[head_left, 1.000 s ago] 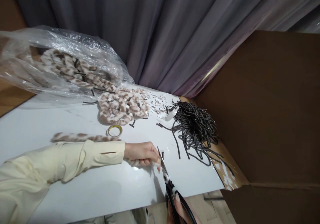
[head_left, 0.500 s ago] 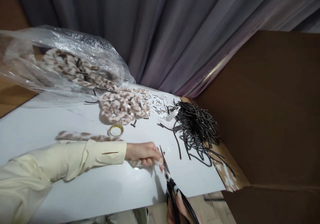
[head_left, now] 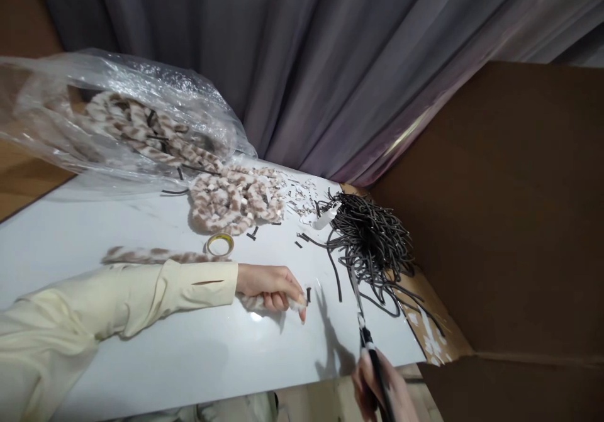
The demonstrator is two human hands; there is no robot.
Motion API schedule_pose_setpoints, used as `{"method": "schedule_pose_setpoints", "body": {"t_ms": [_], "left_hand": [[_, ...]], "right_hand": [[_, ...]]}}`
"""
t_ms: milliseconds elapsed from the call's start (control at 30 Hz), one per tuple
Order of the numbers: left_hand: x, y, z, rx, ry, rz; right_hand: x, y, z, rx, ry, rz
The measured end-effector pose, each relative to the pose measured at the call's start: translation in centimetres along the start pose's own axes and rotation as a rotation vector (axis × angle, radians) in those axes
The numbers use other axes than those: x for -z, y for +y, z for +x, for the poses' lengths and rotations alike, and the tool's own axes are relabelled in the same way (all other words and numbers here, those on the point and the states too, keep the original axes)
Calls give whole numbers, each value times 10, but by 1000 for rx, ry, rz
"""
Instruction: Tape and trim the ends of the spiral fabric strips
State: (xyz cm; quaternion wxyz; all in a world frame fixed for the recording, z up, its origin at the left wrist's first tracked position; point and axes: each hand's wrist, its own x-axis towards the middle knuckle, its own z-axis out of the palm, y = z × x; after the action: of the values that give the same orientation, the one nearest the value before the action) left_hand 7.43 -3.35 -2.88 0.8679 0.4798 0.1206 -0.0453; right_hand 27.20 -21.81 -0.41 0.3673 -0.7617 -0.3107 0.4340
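Closed around the end of a fluffy white-and-brown plush strip [head_left: 252, 301] is my left hand [head_left: 274, 287], low over the table; its fingers hide most of that end. My right hand [head_left: 372, 384] grips the scissors [head_left: 370, 340] by their black handles near the table's front edge. The blades point up toward the bundle of dark cords [head_left: 372, 239] and look blurred, apart from the strip. Just right of my left fingertips lies a short black cord piece [head_left: 309, 294]. Another plush strip [head_left: 141, 255] lies behind my left forearm.
A tape roll [head_left: 219, 244] lies in front of a plush coil pile [head_left: 236, 199]. A clear plastic bag [head_left: 198, 88] with more plush strips stands back left. A white bottle [head_left: 326, 216] and paper scraps lie beside the cords. A cardboard wall [head_left: 509, 221] rises at right.
The scissors in my right hand have moved right, away from my left fingertips. A small dark cord piece now lies separately near the bundle's left end. My left hand has barely moved.
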Motion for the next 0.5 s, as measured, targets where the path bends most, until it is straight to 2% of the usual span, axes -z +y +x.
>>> {"method": "schedule_pose_setpoints", "body": {"t_ms": [67, 133, 233, 333, 500], "left_hand": [[0, 0, -1, 26, -29, -11], [1, -1, 0, 31, -61, -36], [2, -4, 0, -21, -81, -94], [1, -2, 0, -99, -59, -79], [-5, 19, -14, -149, 8, 246]], "right_hand": [[7, -5, 9, 63, 212, -417], [13, -7, 19, 91, 326, -703], [23, -5, 35, 142, 284, -855], [31, -1, 51, 271, 242, -925], [39, 1, 78, 505, 193, -914]]}}
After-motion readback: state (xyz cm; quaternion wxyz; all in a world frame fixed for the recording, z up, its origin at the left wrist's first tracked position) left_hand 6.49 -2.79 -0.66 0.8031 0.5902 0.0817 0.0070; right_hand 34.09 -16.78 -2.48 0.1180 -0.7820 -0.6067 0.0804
